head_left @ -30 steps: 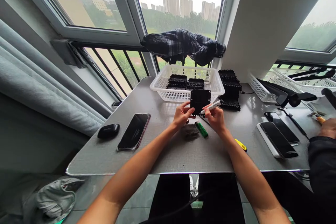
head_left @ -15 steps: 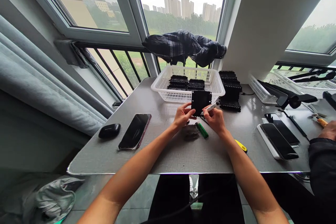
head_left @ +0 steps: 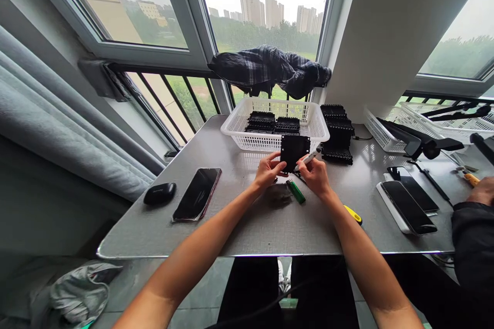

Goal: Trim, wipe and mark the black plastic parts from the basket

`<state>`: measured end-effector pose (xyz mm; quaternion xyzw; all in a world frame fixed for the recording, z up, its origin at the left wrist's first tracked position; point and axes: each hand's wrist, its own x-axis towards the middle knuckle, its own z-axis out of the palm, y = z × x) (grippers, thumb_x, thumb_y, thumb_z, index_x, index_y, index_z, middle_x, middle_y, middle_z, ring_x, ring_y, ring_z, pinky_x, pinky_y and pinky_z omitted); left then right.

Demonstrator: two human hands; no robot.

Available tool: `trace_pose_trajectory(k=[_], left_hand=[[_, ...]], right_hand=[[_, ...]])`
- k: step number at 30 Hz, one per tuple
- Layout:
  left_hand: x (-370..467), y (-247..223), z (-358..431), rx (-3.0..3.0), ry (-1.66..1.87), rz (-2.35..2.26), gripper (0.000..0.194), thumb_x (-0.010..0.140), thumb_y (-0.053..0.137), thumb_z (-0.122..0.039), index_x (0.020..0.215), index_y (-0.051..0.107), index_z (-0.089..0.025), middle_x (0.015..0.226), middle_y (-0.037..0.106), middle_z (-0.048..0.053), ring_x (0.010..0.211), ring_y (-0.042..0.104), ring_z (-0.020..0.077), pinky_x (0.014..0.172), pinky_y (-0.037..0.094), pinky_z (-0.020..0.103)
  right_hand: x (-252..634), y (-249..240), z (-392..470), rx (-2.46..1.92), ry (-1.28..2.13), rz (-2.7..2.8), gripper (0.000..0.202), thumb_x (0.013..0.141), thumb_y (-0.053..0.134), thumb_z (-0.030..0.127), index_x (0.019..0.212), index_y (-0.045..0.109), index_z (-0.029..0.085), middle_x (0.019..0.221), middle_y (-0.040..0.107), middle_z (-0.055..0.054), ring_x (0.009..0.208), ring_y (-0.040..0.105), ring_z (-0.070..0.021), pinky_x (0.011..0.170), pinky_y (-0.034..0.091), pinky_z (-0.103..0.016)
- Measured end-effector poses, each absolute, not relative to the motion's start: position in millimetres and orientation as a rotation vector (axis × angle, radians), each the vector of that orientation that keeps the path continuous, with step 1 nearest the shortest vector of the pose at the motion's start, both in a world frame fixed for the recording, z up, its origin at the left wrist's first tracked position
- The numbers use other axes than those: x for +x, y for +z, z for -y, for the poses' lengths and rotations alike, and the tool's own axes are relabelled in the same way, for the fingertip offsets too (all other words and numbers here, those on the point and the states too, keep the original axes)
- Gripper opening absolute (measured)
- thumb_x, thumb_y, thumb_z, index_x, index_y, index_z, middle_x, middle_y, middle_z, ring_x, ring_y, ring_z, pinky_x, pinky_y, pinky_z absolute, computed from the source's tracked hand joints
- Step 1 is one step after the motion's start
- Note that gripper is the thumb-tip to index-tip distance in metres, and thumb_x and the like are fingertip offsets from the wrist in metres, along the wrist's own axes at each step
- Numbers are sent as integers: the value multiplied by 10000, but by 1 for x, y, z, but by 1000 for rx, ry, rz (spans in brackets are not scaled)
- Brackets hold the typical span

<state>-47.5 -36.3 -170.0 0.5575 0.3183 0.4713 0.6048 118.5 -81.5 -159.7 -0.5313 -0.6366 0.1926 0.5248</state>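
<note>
My left hand (head_left: 269, 169) grips a flat black plastic plate (head_left: 295, 151) by its lower left edge and holds it upright above the table. Small tabs with holes line the plate's sides. In my right hand (head_left: 314, 174) is a white marker pen (head_left: 309, 158), its lower end at the plate's lower right part; the fingers partly cover the tip. A green lighter (head_left: 296, 192) lies on the table below the plate. Just left of the lighter is a dark smudge or shadow (head_left: 278, 197). Behind the plate stands a white plastic basket (head_left: 250, 142) holding several similar black parts (head_left: 261, 121).
More black parts (head_left: 336, 136) are stacked right of the basket. On the left lie a phone (head_left: 197, 194) and a black case (head_left: 159, 193). A yellow-handled tool (head_left: 352, 214) and more phones (head_left: 409, 207) lie right. Another person's hand (head_left: 482, 191) is at the far right.
The view has shifted very slightly. My hands hold the plate and the marker pen in nearly the same pose as before.
</note>
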Motion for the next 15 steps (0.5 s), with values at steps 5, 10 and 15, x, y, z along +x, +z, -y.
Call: trace_pose_trajectory(k=[5, 10, 15], left_hand=[[-48, -173, 35, 1273, 1103, -761, 619, 666, 772, -441, 1160, 586, -117, 837, 757, 97, 689, 722, 239, 577, 606, 348], [-49, -174, 34, 1258, 1110, -765, 652, 673, 774, -461, 1186, 571, -114, 871, 758, 123, 698, 732, 256, 565, 599, 333], [-49, -172, 36, 1249, 1098, -746, 654, 675, 781, -447, 1185, 560, -103, 902, 756, 132, 745, 733, 269, 585, 608, 357]], right_hand=[[118, -159, 83, -1240, 482, 1487, 215, 828, 534, 355, 735, 610, 177, 534, 520, 32, 449, 444, -103, 446, 336, -229], [116, -155, 87, -1179, 458, 1439, 157, 822, 534, 311, 798, 620, 182, 594, 574, 23, 459, 485, -103, 442, 376, -220], [114, -151, 90, -1130, 267, 1446, 69, 793, 577, 260, 792, 606, 198, 657, 622, 14, 548, 553, -123, 521, 448, -236]])
